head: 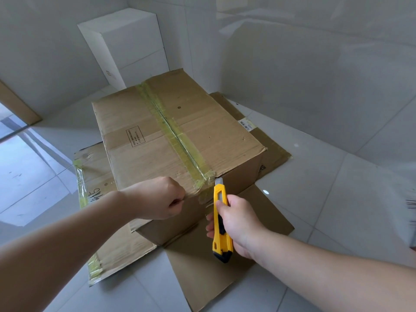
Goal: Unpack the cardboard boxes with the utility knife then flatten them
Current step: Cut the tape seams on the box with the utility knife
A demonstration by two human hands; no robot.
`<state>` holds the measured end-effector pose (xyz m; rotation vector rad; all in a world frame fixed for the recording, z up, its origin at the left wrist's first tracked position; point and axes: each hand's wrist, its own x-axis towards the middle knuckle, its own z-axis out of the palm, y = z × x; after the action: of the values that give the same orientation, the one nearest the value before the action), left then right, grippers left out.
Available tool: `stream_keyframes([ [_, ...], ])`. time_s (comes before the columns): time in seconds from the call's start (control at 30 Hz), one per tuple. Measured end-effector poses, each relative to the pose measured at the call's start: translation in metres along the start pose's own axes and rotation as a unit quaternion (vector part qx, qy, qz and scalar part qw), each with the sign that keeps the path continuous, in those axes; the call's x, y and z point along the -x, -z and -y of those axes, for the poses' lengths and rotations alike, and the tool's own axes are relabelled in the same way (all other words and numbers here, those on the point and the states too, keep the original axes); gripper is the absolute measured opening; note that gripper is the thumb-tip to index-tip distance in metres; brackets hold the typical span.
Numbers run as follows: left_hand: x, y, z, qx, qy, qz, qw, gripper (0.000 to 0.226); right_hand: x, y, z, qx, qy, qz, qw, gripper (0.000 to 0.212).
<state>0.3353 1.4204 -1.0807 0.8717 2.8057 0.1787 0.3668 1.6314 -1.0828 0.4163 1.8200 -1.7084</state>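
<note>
Head view: taped cardboard box (180, 140) standing on flattened cardboard (225, 266) spread over the tiled floor (337, 199), probably to spare the tiles from the blade. Left hand (157, 199) curled at the box's near top edge, seemingly bracing it; whether pinching tape or merely fisted, cannot tell. Right hand (238, 224) wrapped around the yellow utility knife (221, 221), blade up, tip just at the near end of the yellowish tape seam (177, 136), placed to slit along it. Box directly ahead of both hands, touching the left. White box (126, 46) behind, in the corner.
</note>
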Motion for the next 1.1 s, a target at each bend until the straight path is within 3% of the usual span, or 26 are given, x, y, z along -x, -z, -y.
stream_keyframes([
  [0.37, 0.001, 0.0, 0.002, 0.008, 0.003, 0.01, 1.0, 0.029, 0.003, 0.001, 0.003, 0.043, 0.006, -0.011, 0.999, 0.019],
  [0.77, 0.0, -0.002, 0.001, 0.01, -0.019, -0.009, 1.0, 0.025, 0.002, -0.007, 0.002, -0.026, 0.0, -0.014, 1.0, 0.02],
  [1.1, 0.001, -0.007, 0.004, 0.015, -0.022, -0.022, 0.999, 0.027, 0.009, -0.006, -0.006, 0.016, 0.007, -0.002, 1.0, 0.018],
])
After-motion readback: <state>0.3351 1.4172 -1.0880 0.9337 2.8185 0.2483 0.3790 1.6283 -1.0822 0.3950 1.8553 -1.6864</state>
